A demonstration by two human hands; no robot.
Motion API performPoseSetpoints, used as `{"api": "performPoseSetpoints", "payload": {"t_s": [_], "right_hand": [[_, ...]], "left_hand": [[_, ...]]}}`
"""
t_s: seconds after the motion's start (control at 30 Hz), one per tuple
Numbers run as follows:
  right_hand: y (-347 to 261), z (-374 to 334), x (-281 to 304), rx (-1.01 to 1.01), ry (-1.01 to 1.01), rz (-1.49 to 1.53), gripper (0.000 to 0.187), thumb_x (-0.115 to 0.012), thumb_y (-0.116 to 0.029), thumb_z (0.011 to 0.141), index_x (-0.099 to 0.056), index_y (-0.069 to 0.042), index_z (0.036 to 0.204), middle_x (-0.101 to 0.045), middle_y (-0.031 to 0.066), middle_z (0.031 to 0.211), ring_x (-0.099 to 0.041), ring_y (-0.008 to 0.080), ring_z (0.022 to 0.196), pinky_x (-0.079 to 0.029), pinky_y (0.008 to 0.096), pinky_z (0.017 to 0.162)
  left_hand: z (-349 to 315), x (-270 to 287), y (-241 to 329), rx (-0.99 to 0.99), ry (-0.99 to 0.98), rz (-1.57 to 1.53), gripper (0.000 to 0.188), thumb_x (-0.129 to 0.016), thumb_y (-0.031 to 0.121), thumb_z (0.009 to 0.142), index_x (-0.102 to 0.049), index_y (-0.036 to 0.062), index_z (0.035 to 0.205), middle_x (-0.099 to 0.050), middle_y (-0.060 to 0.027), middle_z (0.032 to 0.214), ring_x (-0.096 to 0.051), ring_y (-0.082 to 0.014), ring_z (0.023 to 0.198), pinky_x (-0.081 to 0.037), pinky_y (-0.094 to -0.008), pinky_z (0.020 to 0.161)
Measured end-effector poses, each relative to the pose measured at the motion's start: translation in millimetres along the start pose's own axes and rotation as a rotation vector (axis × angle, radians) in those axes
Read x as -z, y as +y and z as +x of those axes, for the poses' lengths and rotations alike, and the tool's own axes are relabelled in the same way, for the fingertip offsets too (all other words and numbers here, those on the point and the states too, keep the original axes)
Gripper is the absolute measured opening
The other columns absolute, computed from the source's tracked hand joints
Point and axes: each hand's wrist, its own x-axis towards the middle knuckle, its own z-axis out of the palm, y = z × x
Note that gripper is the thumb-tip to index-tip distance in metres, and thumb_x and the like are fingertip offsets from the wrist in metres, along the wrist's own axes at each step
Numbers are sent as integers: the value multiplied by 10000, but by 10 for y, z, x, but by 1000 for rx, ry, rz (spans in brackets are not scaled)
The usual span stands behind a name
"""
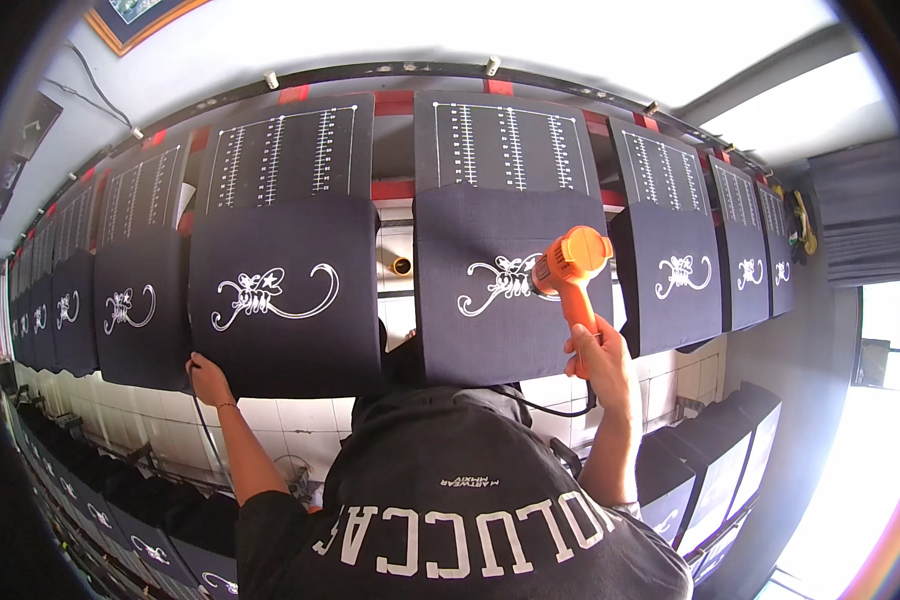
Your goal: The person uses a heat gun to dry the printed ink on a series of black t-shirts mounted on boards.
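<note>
An orange hand-held hot-air dryer (576, 258) is gripped by its handle in my right hand (604, 362). Its nozzle end points left, over the white curling design (500, 283) on a dark cloth panel (515, 345). From the handle's base a black cord (545, 408) loops away toward my body. My left hand (208, 379) is closed around a thin dark cord (208, 430), beside the lower left corner of another dark cloth panel (285, 365) with a similar white print (270, 297). Both panels are draped over flat boards; the upper parts of the boards show white ruler-like markings (510, 150).
More printed panels on boards continue left (125, 300) and right (670, 275) along a red and black rack (400, 70). Behind and below me stands a second row of dark panels (690, 460). A framed picture (135, 20) hangs at upper left, and bright light enters at right.
</note>
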Motion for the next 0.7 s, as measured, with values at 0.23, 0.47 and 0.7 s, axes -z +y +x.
{"api": "performPoseSetpoints", "payload": {"t_s": [0.23,0.47,0.7], "right_hand": [[-26,-57,40,-46,-24,-7,335,-592,-255,968,-588,18,1162,-612,41,778,-583,82,549,-460,218,506],[-22,-76,-68,-29,-55,13,359,-594,-268,971,-585,15,1191,-613,40,780,-581,77,555,-467,221,513],[-12,-7,-99,17,-60,-3,358,-591,-272,971,-580,13,1189,-606,35,772,-577,80,553,-461,223,515]], "left_hand": [[54,-15,-71,-13,9,4,625,-326,477,999,-594,-17,1272,-630,-256,1235,-600,-444,1127,-464,-510,954],[27,1,-22,-5,13,-14,624,-337,475,991,-599,-24,1260,-630,-263,1229,-597,-443,1132,-459,-510,960],[6,20,11,-2,3,-21,619,-341,471,991,-596,-23,1262,-637,-259,1219,-604,-438,1124,-463,-504,956]]}}
